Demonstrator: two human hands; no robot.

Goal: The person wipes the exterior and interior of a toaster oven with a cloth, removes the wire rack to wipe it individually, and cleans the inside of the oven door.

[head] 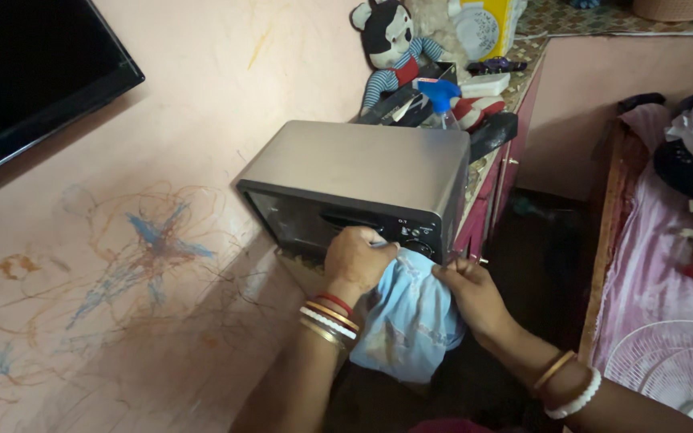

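A silver toaster oven with a dark glass door stands on a low cabinet against the pink wall. My left hand, with several bangles on its wrist, presses a light blue cloth against the oven's front by the door handle and the knobs. My right hand grips the same cloth at its right edge, just below the oven's lower right corner. The cloth hangs down between both hands.
Behind the oven lie a stuffed toy, a blue-capped spray bottle and clutter. A dark screen hangs upper left on the scribbled wall. A bed with pink cover and a white fan stand right.
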